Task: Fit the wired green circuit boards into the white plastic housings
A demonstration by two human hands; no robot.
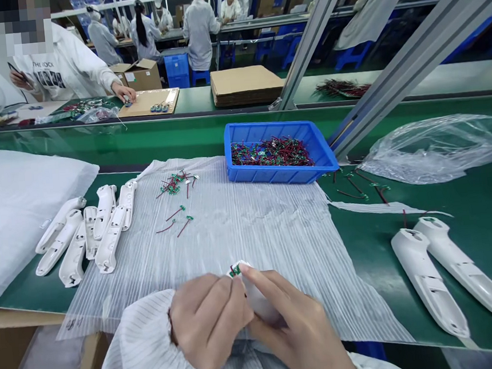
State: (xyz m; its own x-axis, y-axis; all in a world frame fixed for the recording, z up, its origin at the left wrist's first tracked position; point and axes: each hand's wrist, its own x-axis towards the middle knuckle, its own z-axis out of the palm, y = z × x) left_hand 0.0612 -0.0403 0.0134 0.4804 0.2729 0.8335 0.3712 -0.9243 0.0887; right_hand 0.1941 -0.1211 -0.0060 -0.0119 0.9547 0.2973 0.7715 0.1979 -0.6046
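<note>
Near the table's front edge, my right hand (pixel 294 312) is wrapped round a white plastic housing (pixel 260 305), its index finger pressing at the top end. A small green circuit board (pixel 235 271) with a dark red wire sits at that end. My left hand (pixel 212 319) is closed in a pinch against the same end, at the board; its fingertips are partly hidden, so whether they grip the board or the wire is unclear. Ahead on the foam sheet (pixel 250 230) lie a few loose wired boards (pixel 184 224) and a small pile of wired boards (pixel 175 184).
A blue bin (pixel 279 174) full of wired boards stands at the back. White housings (pixel 110 239) lie at the left, and two more housings (pixel 431 283) at the right. A plastic bag (pixel 441 150) and a metal post (pixel 402 56) are on the right. A co-worker's hand (pixel 125 93) works across the bench.
</note>
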